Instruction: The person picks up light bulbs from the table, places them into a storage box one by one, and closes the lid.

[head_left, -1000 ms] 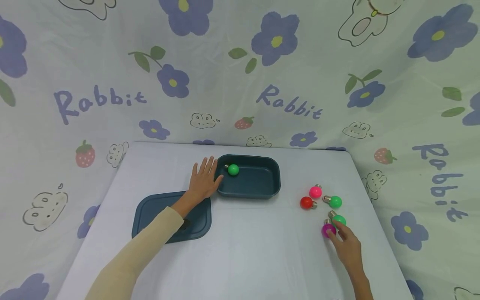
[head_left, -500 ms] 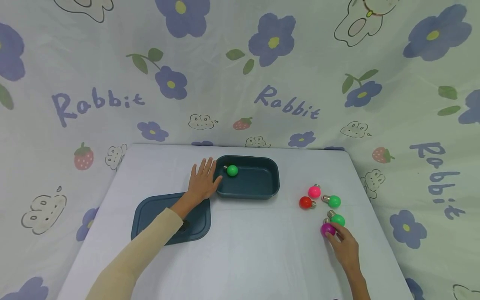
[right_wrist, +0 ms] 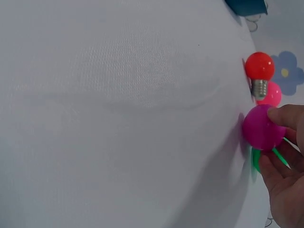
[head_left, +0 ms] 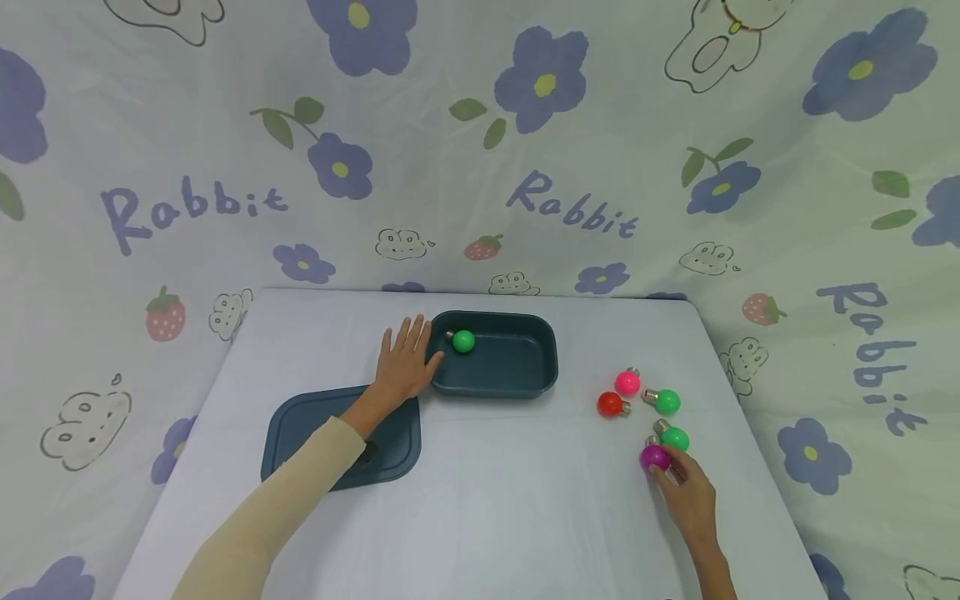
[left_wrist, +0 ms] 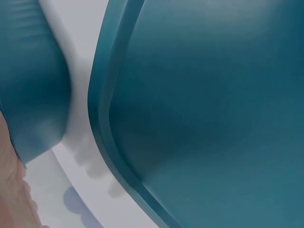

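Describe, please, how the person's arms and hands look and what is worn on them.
The left arm wears a plain beige long sleeve ending near the wrist; the left hand has no glove. The right hand is ungloved too, and its visible forearm shows no sleeve.

Wide gap between purple bulb [head_left: 654, 458] and box [head_left: 498, 362], red bulb [head_left: 610, 404] at its edge

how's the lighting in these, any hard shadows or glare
Head view: soft, even light, a faint shadow by the box; left wrist view: pale sheen near the top of the lid, soft scalloped shadow on the white table; right wrist view: broad, soft-edged shadow beside the purple bulb, no strong glare.
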`<control>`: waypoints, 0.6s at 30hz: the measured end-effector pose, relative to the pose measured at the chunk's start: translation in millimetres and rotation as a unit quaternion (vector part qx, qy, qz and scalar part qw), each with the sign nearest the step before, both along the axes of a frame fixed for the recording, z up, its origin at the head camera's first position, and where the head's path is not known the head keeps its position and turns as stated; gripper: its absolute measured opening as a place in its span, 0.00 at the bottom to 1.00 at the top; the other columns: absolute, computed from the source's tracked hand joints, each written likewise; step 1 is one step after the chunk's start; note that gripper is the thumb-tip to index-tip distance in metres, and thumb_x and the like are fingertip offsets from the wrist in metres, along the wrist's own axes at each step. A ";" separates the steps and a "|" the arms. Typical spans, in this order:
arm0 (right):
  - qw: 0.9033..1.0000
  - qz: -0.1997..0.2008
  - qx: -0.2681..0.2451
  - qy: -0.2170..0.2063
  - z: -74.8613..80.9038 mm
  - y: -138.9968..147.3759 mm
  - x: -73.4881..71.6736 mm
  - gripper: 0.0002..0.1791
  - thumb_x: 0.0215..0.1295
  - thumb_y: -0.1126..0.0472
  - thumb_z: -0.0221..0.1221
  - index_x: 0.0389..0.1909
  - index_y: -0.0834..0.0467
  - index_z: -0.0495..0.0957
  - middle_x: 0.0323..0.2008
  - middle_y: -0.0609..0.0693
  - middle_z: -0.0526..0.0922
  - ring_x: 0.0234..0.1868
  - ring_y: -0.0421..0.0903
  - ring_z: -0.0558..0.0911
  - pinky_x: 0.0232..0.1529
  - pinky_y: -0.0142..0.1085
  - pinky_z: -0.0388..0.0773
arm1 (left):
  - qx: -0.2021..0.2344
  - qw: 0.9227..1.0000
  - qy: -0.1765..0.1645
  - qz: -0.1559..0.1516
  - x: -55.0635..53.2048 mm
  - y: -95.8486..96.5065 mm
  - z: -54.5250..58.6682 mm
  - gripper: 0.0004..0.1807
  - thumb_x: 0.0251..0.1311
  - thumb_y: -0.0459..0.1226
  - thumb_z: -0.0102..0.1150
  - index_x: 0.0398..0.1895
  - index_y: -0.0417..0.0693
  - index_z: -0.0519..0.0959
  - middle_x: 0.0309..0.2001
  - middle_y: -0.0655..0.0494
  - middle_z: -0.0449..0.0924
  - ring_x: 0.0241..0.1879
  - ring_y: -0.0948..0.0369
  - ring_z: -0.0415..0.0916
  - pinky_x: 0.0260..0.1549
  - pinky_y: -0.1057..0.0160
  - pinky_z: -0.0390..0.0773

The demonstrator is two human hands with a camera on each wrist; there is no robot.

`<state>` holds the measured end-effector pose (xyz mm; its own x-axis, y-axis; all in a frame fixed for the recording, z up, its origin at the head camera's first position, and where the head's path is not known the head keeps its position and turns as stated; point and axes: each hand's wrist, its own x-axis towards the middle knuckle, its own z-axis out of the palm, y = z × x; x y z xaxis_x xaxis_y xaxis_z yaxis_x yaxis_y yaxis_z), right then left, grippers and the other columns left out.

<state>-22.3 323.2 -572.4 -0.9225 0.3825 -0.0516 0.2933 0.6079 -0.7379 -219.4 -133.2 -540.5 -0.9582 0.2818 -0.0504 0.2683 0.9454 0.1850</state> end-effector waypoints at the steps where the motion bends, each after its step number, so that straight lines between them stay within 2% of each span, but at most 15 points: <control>1: 1.000 0.000 0.002 -0.001 -0.2 -0.6 0.2 0.27 0.65 0.70 0.64 0.64 0.69 0.71 0.62 0.69 0.73 0.64 0.64 0.72 0.58 0.43 0.70 | -0.002 1.000 0.000 0.000 0.0 0.1 -0.3 0.39 0.78 0.54 0.36 0.80 0.40 0.46 0.80 0.44 0.40 0.78 0.47 0.33 0.71 0.40 0.34; 10: 1.000 0.013 0.001 0.007 1.2 -4.1 -1.9 0.27 0.65 0.69 0.64 0.64 0.67 0.71 0.63 0.68 0.73 0.64 0.64 0.73 0.58 0.46 0.71 | -0.003 1.000 -0.003 -0.002 0.4 1.4 1.8 0.39 0.78 0.54 0.36 0.80 0.39 0.45 0.80 0.43 0.39 0.78 0.46 0.34 0.71 0.40 0.33; 18: 0.999 0.035 -0.001 0.035 9.4 -8.9 -10.1 0.26 0.64 0.72 0.64 0.64 0.66 0.73 0.66 0.64 0.71 0.65 0.61 0.73 0.58 0.37 0.71 | -0.003 1.000 -0.003 -0.003 0.6 1.7 3.4 0.39 0.78 0.54 0.37 0.80 0.39 0.45 0.80 0.43 0.38 0.78 0.46 0.34 0.71 0.40 0.34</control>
<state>-32.4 314.3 -563.0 -0.9486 0.3163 0.0131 0.1977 0.6241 -0.7559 -218.8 -131.5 -537.0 -0.9562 0.2867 -0.0587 0.2723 0.9450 0.1811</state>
